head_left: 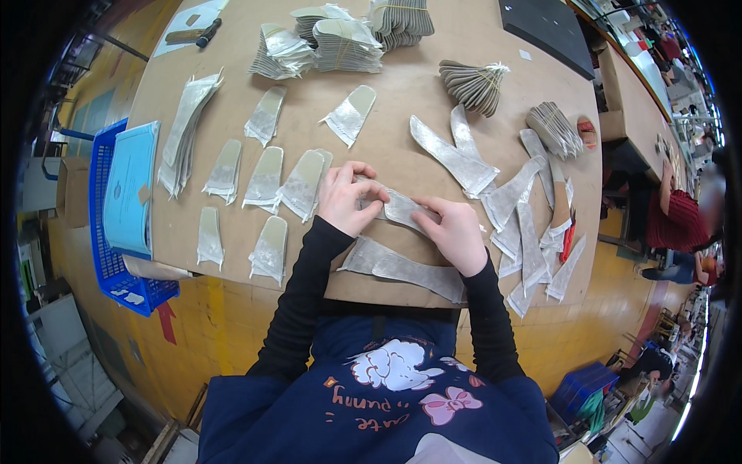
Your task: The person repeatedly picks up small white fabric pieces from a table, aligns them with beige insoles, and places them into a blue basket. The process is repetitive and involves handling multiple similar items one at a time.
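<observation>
My left hand [349, 199] is closed, its thumb and fingertips pinched at the left end of a long grey curved piece [403, 210] with a whitish film. My right hand [454, 230] grips the same piece near its other end, between thumb and fingers. The fingers partly cover it, so its ends are hidden. Nearer my body lie similar long grey pieces [410, 267], overlapping at the table's front edge. Left of my left hand, short rounded pieces [297, 184] with ragged film lie flat.
Banded stacks [348, 46] stand at the back of the brown table [394, 93]. Loose long pieces [510, 193] and red-handled scissors [568, 238] lie at right. A hammer [207, 34] lies far left. A blue basket [108, 263] adjoins the left edge; another person [680, 209] is beyond the right edge.
</observation>
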